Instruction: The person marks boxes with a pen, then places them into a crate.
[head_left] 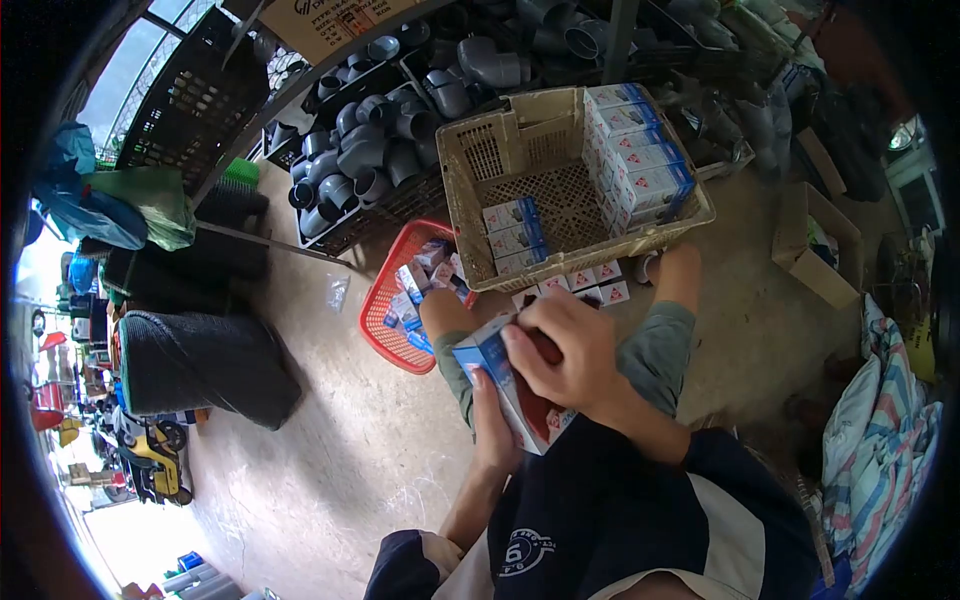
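A white and blue cardboard box (492, 352) with red on its side is tilted in front of my lap. My left hand (492, 425) grips it from below, thumb along the blue face. Over its upper side, my right hand (565, 345) is closed with curled fingers; something dark reddish shows beneath them, but what they hold is hidden. Beyond my knees a beige plastic crate (590, 250) holds stacked small boxes (645, 165) on its right and a shorter stack (514, 233) on its left. A red basket (378, 335) beside my left knee contains loose small boxes (405, 310).
Several small boxes (607, 272) sit on the floor before the crate. Grey pipe elbows (365, 150) fill black crates behind. A dark mesh roll (205, 365) lies left; an opened carton (818, 245) and striped cloth (875, 430) are right.
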